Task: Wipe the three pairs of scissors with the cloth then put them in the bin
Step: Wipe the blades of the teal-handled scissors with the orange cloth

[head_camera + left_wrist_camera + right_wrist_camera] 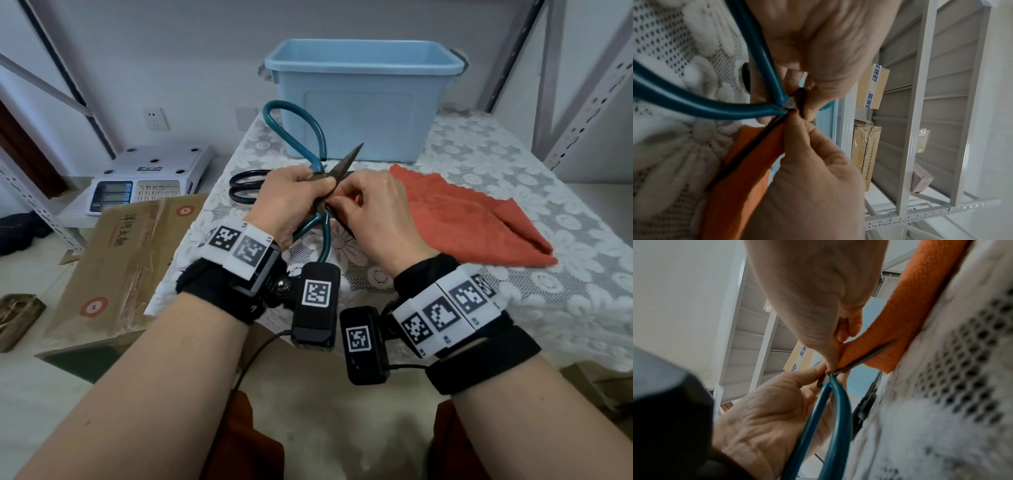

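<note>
A: Where are the held scissors (327, 192)?
B: In front of the bin (363, 99), above the desk (479, 171). The left hand (291, 198) has its grip curled round them at the pivot; the right hand (380, 216) pinches one dark blade.
A: The cloth (469, 216)?
B: Flat, right of the bin's front. Teal scissors (298, 137) lean against the bin; black scissors (245, 186) lie to its front left.
</note>
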